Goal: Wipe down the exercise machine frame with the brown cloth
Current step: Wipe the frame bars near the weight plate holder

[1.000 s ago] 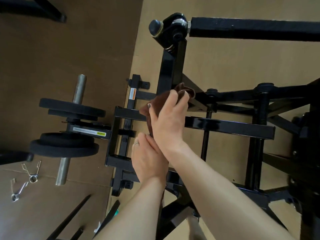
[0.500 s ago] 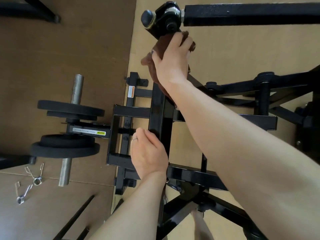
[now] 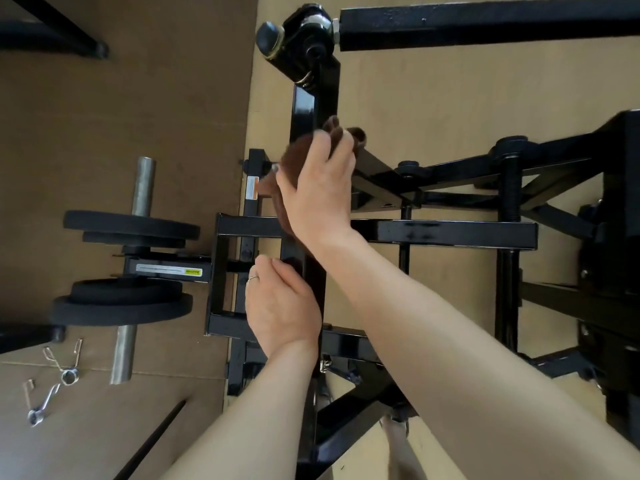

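Brown cloth (image 3: pixel 294 157) is pressed against the black upright bar of the exercise machine frame (image 3: pixel 304 112) by the right hand (image 3: pixel 318 192), fingers curled over it. Lower down, the left hand (image 3: pixel 280 306) grips the same bar. Weight plates (image 3: pixel 128 226) and spring clips (image 3: pixel 65 368) lie on brown floor mats (image 3: pixel 104 133).

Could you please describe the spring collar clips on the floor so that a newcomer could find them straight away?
Start at the black weight plates on the steel bar, left of the machine frame. Just below and left of the bar's near end, two spring collar clips lie on the brown floor. They are the only small, shiny bent-wire pieces there, each a coil with two handles.
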The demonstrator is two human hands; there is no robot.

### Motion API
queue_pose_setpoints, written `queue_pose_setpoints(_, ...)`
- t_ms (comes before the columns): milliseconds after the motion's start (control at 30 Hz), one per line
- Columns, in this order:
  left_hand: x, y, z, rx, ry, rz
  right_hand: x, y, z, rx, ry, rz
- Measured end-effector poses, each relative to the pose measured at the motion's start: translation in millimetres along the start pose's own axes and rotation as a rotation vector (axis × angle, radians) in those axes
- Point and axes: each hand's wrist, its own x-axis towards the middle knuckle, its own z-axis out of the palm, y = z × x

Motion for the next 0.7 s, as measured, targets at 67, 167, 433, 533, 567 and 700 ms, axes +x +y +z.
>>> queue_pose_setpoints(67,0,0,-1,-0.013,0.011,0.013,26,-3,-1,0.034,0.021,0.027)
queue_pose_setpoints(167,1,-3,1,0.007,0.018,0.029,45,-3,1,0.085,0.039,0.066)
queue_pose_setpoints(433,9,22,-16,0.062,-0.043,0.031,46,4,-2,0.319,-0.008,0.169)
queue_pose_setpoints(533,45,61,-6,-0.141,-0.017,-0.022,50,9,0,0.419,-0.002,0.207)
queue_pose_setpoints(567,56,76,0,-0.149,-0.026,0.005,52,12,0,0.456,0.013,0.219)
queue_pose_setpoints(700,73,96,24,-0.010,0.032,0.141,65,42,8,0.532,0.057,0.267)
